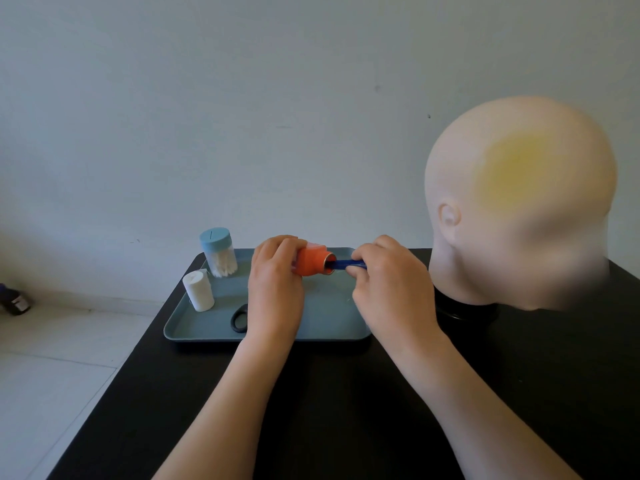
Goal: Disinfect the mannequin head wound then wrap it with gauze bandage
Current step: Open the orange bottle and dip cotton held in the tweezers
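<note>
The pale mannequin head point(519, 202) stands at the right on a black base, with a yellow stain point(512, 168) on its side. My left hand point(277, 278) grips an orange bottle point(313, 262) tipped on its side above the tray, its mouth facing right. My right hand point(391, 275) pinches a blue stick-like tool point(348, 264) whose tip is inside the bottle's mouth. A white gauze roll point(198, 291) stands upright at the tray's left.
The grey-blue tray point(194, 332) lies on the black table point(346, 393). A blue-lidded jar of cotton swabs point(219, 252) stands at the tray's back left. A black ring-shaped handle point(239, 318) lies by my left wrist. A dark bottle point(15, 301) sits on the floor at left.
</note>
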The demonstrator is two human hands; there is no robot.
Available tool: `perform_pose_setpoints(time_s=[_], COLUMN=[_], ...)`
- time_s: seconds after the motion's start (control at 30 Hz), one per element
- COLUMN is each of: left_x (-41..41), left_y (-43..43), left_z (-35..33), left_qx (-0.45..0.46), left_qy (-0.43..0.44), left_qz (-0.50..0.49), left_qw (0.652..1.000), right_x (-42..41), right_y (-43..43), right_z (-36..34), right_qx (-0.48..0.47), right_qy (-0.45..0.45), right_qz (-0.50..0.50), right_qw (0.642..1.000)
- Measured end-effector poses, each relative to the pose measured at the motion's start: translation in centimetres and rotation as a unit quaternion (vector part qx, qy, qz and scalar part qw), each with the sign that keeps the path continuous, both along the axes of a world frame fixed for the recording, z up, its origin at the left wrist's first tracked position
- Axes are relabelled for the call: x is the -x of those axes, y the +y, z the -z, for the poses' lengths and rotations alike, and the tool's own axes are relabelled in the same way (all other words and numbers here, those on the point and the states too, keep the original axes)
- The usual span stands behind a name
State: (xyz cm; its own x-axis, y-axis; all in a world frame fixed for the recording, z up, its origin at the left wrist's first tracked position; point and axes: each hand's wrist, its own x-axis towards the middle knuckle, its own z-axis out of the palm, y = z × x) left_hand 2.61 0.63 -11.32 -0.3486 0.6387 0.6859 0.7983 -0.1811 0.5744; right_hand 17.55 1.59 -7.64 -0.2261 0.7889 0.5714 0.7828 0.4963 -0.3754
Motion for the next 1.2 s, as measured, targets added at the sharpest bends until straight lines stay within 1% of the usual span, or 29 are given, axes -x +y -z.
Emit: perform_pose_setpoints(time_s=[0.1, 0.23, 0.4, 0.47, 0.63, 0.73, 0.8, 0.97, 1.2], left_x=[0.2, 0.6, 0.9, 0.8, 0.2, -0.2, -0.3, -0.4, 0.4], left_y=[0.0, 0.2, 0.3, 0.3, 0.2, 0.1, 0.1, 0.0, 0.3], left_z=[-0.1, 0.0, 0.2, 0.2, 0.1, 0.2, 0.3, 0.3, 0.3], left_qx=[0.011, 0.05, 0.062, 0.057, 0.021, -0.005, -0.007, 0.006, 0.044], left_qy=[-0.034, -0.086, -0.124, -0.114, -0.041, 0.003, 0.016, -0.007, -0.087], left_qz=[0.0, -0.011, -0.008, -0.005, -0.004, 0.002, 0.001, 0.008, 0.002], left_qw=[0.999, 0.995, 0.99, 0.992, 0.999, 1.0, 1.0, 1.0, 0.995], right_x=[-0.5, -1.0, -1.0, -0.8, -0.1, 0.4, 0.6, 0.3, -0.8], right_y=[0.0, -0.1, -0.1, -0.1, 0.1, 0.2, 0.2, 0.3, 0.0], right_z=[-0.1, -0.2, -0.2, 0.0, 0.5, 0.7, 0.7, 0.6, 0.1], right_qx=[-0.011, -0.028, -0.038, -0.029, -0.009, -0.003, 0.002, -0.003, -0.036], right_qy=[0.031, 0.064, 0.074, 0.068, 0.028, -0.003, -0.017, -0.01, 0.074], right_qz=[-0.004, -0.007, -0.016, -0.024, -0.033, -0.021, -0.015, -0.011, -0.021], right_qw=[0.999, 0.998, 0.996, 0.997, 0.999, 1.0, 1.0, 1.0, 0.996])
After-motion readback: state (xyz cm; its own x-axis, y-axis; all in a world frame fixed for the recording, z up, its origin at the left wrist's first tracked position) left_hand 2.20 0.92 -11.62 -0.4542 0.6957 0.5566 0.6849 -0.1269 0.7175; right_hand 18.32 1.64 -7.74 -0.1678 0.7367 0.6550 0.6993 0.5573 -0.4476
